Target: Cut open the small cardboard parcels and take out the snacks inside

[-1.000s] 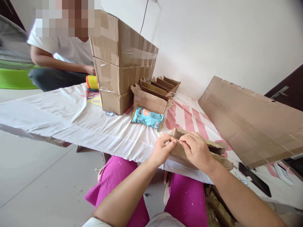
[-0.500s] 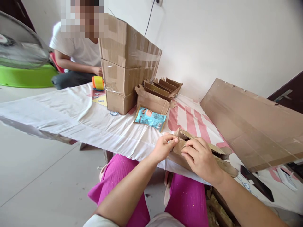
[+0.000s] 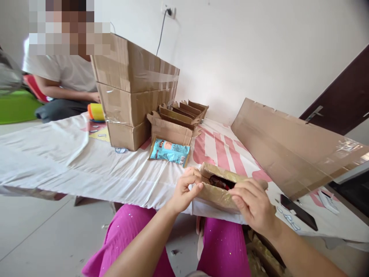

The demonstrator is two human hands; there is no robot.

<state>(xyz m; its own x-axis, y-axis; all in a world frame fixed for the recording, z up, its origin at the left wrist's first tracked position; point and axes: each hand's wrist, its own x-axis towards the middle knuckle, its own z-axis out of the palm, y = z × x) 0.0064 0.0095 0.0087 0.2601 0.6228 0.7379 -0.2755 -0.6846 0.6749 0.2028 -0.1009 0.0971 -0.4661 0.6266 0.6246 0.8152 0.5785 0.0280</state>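
Note:
A small cardboard box (image 3: 216, 197) lies at the table's near edge, its long top side partly open. Something dark with a bit of red (image 3: 220, 182) shows inside, too shaded to make out. My left hand (image 3: 186, 189) pinches the box's left end between thumb and fingers. Over the right end, my right hand (image 3: 255, 202) is curled with its fingers on the top edge and its thumb on the near side. Just beyond my left hand lies a blue printed packet (image 3: 170, 151), flat on the cloth.
Several opened cartons (image 3: 173, 127) stand in a row behind the packet, beside a tall taped stack of boxes (image 3: 115, 102). A large cardboard sheet (image 3: 288, 150) leans at the right, near a dark phone (image 3: 299, 212). Across the table sits another person (image 3: 65, 77) by a yellow tape roll (image 3: 97, 112).
The view has swung to the right. The small box's end flaps are folded in more, and its opening shows what is inside. My right hand has moved from the flap to the right end.

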